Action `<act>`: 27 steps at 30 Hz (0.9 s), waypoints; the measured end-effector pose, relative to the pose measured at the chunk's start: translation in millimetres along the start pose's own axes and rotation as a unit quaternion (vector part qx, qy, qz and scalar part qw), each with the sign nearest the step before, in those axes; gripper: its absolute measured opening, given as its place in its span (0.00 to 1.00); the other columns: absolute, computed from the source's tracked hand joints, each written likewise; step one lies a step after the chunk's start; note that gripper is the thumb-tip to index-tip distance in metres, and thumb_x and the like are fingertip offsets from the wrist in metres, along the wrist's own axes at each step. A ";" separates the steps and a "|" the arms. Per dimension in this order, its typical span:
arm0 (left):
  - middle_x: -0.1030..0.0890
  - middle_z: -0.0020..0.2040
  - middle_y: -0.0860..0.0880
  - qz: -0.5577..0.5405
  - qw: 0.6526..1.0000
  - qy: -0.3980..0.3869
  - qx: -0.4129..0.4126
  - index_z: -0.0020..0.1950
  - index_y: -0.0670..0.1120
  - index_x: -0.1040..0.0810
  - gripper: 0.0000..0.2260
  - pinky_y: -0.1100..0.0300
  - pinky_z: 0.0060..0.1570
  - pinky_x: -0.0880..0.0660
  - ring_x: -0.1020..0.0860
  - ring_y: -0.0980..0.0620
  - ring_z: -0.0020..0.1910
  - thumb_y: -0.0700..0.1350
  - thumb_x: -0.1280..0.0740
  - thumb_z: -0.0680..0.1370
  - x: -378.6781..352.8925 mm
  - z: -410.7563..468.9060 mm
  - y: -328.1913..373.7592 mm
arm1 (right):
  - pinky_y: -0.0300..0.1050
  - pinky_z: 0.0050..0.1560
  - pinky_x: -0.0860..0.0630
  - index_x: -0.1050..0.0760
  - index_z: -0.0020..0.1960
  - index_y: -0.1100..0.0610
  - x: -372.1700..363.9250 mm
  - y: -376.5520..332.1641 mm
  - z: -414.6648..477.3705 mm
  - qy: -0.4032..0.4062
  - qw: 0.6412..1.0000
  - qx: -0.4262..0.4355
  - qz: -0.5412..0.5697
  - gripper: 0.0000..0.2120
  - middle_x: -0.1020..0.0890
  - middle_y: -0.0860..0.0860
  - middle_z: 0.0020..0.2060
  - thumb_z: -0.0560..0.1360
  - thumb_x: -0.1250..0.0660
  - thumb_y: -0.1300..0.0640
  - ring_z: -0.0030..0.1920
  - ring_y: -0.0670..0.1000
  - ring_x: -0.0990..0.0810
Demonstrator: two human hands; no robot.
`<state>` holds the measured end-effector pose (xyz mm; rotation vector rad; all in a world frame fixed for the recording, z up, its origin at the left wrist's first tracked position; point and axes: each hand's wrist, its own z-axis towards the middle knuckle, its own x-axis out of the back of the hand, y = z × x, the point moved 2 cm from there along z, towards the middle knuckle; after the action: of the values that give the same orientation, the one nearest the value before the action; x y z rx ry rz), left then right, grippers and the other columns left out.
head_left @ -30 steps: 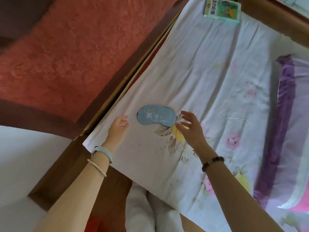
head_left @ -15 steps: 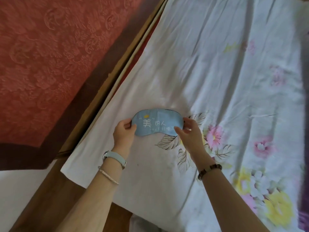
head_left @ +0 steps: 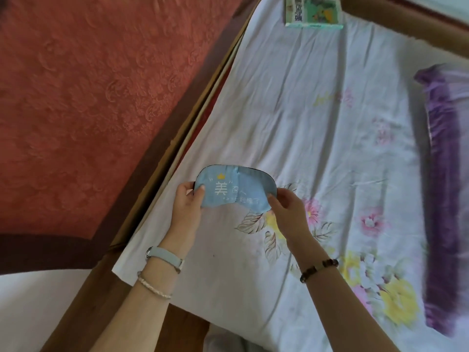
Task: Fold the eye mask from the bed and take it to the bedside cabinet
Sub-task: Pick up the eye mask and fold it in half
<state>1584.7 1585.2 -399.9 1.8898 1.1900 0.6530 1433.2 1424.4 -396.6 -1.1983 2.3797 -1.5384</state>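
Observation:
The light blue eye mask [head_left: 237,186], printed with white characters and edged in black, is held a little above the floral bed sheet [head_left: 317,123] near the bed's left side. My left hand [head_left: 189,203] pinches its left end with thumb on top. At the mask's right end my right hand [head_left: 288,207] grips it between thumb and fingers. The mask is spread out flat between both hands, unfolded. No bedside cabinet is in view.
A green and white box [head_left: 313,11] lies on the sheet at the far top. A purple-edged quilt [head_left: 441,189] runs along the right. The brown wooden bed frame [head_left: 162,158] borders the left, with a red patterned wall [head_left: 88,97] beyond.
Both hands reached the mask lying on the sheet, took hold of its ends and lifted it slightly. The camera view also shifted.

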 end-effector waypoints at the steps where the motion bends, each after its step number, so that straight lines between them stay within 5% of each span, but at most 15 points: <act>1: 0.16 0.49 0.52 -0.016 1.000 -0.009 -0.015 0.55 0.49 0.28 0.04 0.64 0.45 0.21 0.16 0.59 0.48 0.46 0.36 0.80 1.1 -10.5 14.6 | 0.43 0.45 0.23 0.21 0.51 0.59 6.9 -11.7 -9.7 0.002 1.000 0.011 0.015 0.05 0.17 0.54 0.42 0.77 0.33 0.61 0.41 0.49 0.20; 6: 0.15 0.44 0.61 0.033 0.985 -0.080 -0.148 0.53 0.51 0.28 0.08 0.69 0.42 0.23 0.18 0.64 0.44 0.39 0.34 0.79 11.8 -75.7 101.5 | 0.27 0.39 0.26 0.22 0.50 0.56 48.2 -72.6 -67.2 0.016 0.996 0.090 0.020 0.09 0.17 0.48 0.40 0.73 0.30 0.66 0.38 0.36 0.19; 11: 0.17 0.42 0.50 0.147 0.954 -0.138 -0.223 0.47 0.57 0.24 0.10 0.66 0.43 0.25 0.20 0.57 0.43 0.40 0.31 0.74 26.2 -151.8 176.5 | 0.26 0.42 0.27 0.22 0.48 0.53 85.2 -117.0 -124.1 0.033 0.988 0.150 -0.021 0.12 0.17 0.41 0.40 0.72 0.30 0.68 0.41 0.31 0.20; 16: 0.15 0.52 0.59 0.186 0.918 -0.213 -0.280 0.50 0.56 0.22 0.16 0.71 0.52 0.25 0.18 0.60 0.54 0.33 0.35 0.78 29.6 -222.3 202.8 | 0.30 0.44 0.25 0.20 0.44 0.56 95.4 -128.8 -167.3 0.041 0.986 0.164 0.010 0.13 0.15 0.44 0.40 0.71 0.32 0.73 0.42 0.37 0.18; 20: 0.16 0.56 0.58 0.234 0.888 -0.218 -0.330 0.53 0.59 0.23 0.21 0.62 0.62 0.26 0.19 0.55 0.60 0.31 0.38 0.78 30.9 -251.9 192.3 | 0.39 0.46 0.21 0.21 0.43 0.48 88.1 -120.8 -183.2 0.047 0.990 0.126 0.050 0.20 0.16 0.48 0.45 0.70 0.33 0.74 0.43 0.41 0.18; 23: 0.16 0.54 0.58 0.238 0.893 -0.202 -0.323 0.54 0.55 0.22 0.18 0.63 0.60 0.25 0.18 0.57 0.58 0.31 0.37 0.78 33.5 -260.9 178.4 | 0.41 0.43 0.19 0.22 0.52 0.49 84.3 -109.7 -187.9 -0.003 0.989 0.049 0.141 0.14 0.15 0.50 0.46 0.75 0.31 0.67 0.45 0.48 0.16; 25: 0.16 0.53 0.58 0.240 0.898 -0.196 -0.314 0.54 0.54 0.22 0.17 0.64 0.59 0.25 0.18 0.57 0.57 0.31 0.37 0.78 35.5 -263.2 170.9 | 0.45 0.44 0.17 0.22 0.58 0.54 80.4 -104.4 -193.4 -0.079 0.962 -0.039 0.258 0.08 0.13 0.54 0.47 0.80 0.34 0.58 0.47 0.55 0.13; 27: 0.16 0.53 0.59 0.249 0.898 -0.201 -0.302 0.53 0.54 0.21 0.17 0.66 0.59 0.26 0.19 0.58 0.57 0.31 0.38 0.79 35.4 -265.4 167.8 | 0.53 0.49 0.17 0.21 0.60 0.57 76.6 -101.2 -196.7 -0.126 0.921 -0.116 0.350 0.13 0.13 0.56 0.47 0.83 0.40 0.52 0.47 0.57 0.14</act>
<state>1482.3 1668.7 -112.9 1.6596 0.1808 0.7423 1351.1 1502.8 -191.9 -0.4209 2.4465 -0.8422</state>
